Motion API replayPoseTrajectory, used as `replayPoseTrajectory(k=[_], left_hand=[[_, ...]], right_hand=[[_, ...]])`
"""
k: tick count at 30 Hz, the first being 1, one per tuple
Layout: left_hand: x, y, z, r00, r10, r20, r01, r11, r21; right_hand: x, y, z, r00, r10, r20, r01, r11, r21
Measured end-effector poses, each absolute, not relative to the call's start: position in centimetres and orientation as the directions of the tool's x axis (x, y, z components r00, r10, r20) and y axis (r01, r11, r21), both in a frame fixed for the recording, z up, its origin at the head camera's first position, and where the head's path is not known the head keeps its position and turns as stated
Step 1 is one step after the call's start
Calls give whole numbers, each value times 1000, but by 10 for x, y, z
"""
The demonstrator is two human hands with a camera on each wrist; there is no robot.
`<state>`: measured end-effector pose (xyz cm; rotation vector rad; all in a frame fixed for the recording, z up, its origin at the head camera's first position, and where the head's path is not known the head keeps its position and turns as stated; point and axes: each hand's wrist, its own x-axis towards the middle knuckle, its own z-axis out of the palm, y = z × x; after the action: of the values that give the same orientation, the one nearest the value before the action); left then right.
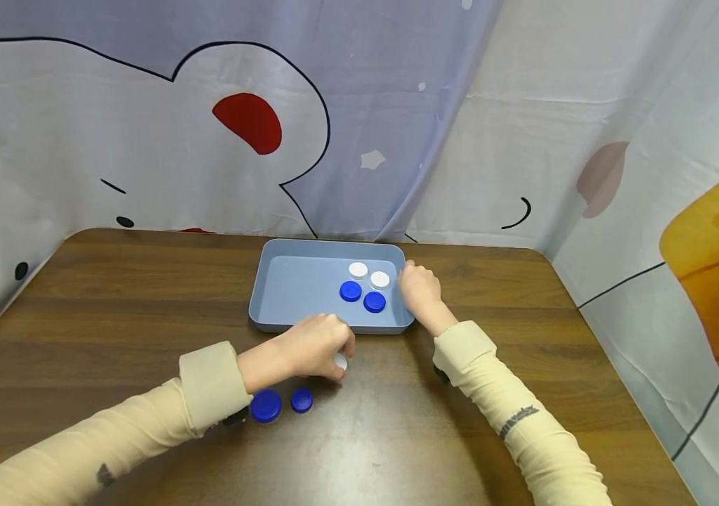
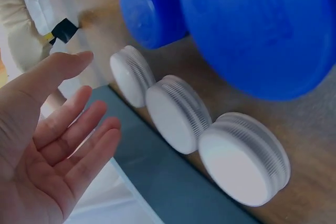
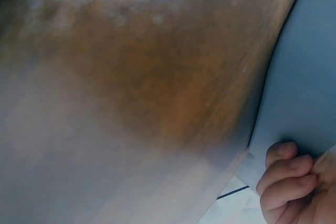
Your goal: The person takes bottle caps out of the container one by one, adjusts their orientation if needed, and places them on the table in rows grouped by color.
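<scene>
1. Nearest the left wrist camera, the large blue cap lies on the wooden table, with the smaller blue cap just beside it.
2. Three white caps stand in a row between those blue caps and the tray's near side.
3. The left hand is over this row, its thumb and fingers apart and loosely bent, the tips just short of the end white cap.
4. Beyond is the grey-blue tray; towards its right side lie two white caps at the back and two blue caps in front of them.
5. The right hand is at the tray's right side, fingers curled; whether they pinch the rim, one cannot tell.
6. Both arms wear pale yellow sleeves.
7. Behind the table hangs a printed curtain, lavender and white, with a red shape outlined nearby in black.
</scene>
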<state>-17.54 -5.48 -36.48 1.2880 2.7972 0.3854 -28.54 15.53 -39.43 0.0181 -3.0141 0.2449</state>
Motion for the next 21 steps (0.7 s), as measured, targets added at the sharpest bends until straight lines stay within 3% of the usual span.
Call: replayPoseTrajectory(k=[21], left_hand=[[-200,-48,-346,-654,741,153,755,628,189]], right_hand=[[-289,156,-398,-991,7,131,-16,984,-180]])
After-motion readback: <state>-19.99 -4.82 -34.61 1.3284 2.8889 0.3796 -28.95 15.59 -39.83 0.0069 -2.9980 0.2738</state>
